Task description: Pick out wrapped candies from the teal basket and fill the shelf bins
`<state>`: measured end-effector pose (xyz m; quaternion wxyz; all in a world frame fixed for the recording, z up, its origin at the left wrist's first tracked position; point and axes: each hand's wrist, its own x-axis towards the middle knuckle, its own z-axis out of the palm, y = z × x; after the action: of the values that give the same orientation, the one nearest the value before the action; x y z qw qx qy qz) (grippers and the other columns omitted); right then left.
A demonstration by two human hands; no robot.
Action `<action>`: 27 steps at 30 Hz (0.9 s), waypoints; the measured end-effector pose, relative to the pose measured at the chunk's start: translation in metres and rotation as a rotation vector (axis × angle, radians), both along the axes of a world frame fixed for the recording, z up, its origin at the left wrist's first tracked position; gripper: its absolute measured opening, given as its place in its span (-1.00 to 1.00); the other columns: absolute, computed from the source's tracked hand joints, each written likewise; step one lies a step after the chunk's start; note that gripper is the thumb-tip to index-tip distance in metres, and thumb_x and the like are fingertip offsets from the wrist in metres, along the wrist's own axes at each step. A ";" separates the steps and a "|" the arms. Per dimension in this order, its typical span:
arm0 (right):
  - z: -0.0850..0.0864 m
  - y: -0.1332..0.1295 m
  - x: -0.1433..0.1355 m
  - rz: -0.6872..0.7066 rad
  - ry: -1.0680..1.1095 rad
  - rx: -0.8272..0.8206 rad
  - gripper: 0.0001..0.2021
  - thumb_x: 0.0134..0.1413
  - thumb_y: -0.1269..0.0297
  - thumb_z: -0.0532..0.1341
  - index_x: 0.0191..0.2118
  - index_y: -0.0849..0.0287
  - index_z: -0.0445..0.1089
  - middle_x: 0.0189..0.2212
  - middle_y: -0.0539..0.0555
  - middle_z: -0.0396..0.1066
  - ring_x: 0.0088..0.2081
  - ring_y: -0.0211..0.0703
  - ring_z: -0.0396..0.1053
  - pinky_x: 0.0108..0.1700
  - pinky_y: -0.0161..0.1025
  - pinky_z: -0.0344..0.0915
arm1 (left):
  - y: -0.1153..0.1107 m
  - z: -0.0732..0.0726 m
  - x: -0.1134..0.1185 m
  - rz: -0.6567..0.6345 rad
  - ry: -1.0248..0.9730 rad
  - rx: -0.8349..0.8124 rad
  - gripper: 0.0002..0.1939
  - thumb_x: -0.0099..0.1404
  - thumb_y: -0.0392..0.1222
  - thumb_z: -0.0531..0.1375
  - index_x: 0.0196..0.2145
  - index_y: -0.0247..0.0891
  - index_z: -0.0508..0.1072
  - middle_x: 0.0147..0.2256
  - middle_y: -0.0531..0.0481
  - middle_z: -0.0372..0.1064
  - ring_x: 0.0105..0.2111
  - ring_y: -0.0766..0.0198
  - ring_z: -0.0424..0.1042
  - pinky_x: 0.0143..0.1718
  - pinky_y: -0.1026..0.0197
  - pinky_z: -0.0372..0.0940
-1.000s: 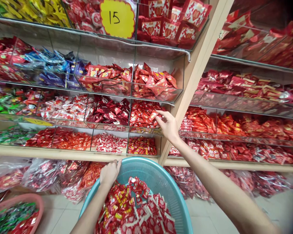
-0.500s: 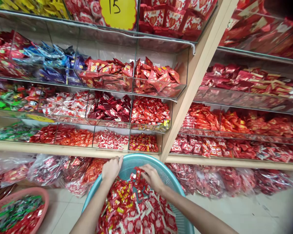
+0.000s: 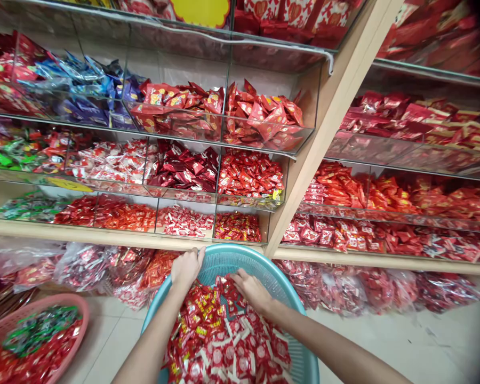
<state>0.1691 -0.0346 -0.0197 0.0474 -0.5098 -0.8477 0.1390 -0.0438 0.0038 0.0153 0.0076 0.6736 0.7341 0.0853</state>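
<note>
A round teal plastic basket stands against the foot of the shelves. My left hand is closed on its back-left rim. Inside lie many small wrapped candies, red and yellow ones at the left and red and white ones toward the front. My right hand reaches into the back of the basket, its fingers curled on a few red wrapped candies. The fingertips are partly hidden among the wrappers, and part of the basket's perforated wall shows behind them.
Wooden shelves with clear bins of wrapped sweets rise in front. Below the bottom ledge lie bagged sweets. A pink basket with green and red packets stands on the tiled floor at left.
The view has shifted, so the shelves appear higher. My right hand and the red candies at its fingers sit a little lower in the basket. My left hand keeps its hold on the rim.
</note>
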 end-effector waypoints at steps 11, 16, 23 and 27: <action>-0.005 0.022 0.015 -0.150 0.529 0.000 -0.74 0.12 0.26 0.06 -0.08 0.15 0.31 -0.15 0.12 0.35 -0.24 -0.15 0.38 -0.17 -0.19 0.32 | 0.002 -0.004 0.000 -0.004 0.029 0.030 -0.32 0.29 0.14 -0.35 -0.21 -0.28 0.43 -0.38 -0.21 0.47 -0.33 0.02 0.47 -0.33 0.09 0.27; -0.032 0.026 -0.002 -0.300 0.787 -0.280 -0.75 0.11 0.22 0.04 -0.09 0.14 0.21 -0.33 0.03 0.39 -0.49 -0.25 0.39 -0.45 -0.28 0.36 | 0.003 -0.004 -0.001 -0.005 0.016 0.027 -0.33 0.29 0.15 -0.35 -0.21 -0.29 0.42 -0.36 -0.23 0.47 -0.33 0.02 0.47 -0.34 0.09 0.26; -0.031 0.018 0.006 -0.337 0.405 -0.046 -0.82 0.11 0.27 0.04 -0.16 0.11 0.26 -0.26 0.05 0.40 -0.20 -0.13 0.38 -0.22 -0.24 0.27 | 0.001 -0.004 0.000 -0.006 0.011 0.018 -0.33 0.29 0.15 -0.34 -0.18 -0.30 0.41 -0.35 -0.23 0.46 -0.31 0.03 0.46 -0.31 0.10 0.26; -0.020 0.016 0.010 -0.285 0.202 0.028 -0.82 0.15 0.27 0.03 -0.13 0.11 0.24 -0.20 0.07 0.38 -0.16 -0.15 0.35 -0.21 -0.29 0.19 | 0.003 -0.005 0.000 -0.006 0.014 0.021 -0.33 0.29 0.15 -0.34 -0.20 -0.29 0.42 -0.36 -0.22 0.46 -0.32 0.03 0.46 -0.32 0.11 0.26</action>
<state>0.1793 -0.0190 -0.0399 0.1584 -0.6076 -0.7596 0.1697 -0.0440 0.0064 0.0104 -0.0043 0.6764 0.7312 0.0882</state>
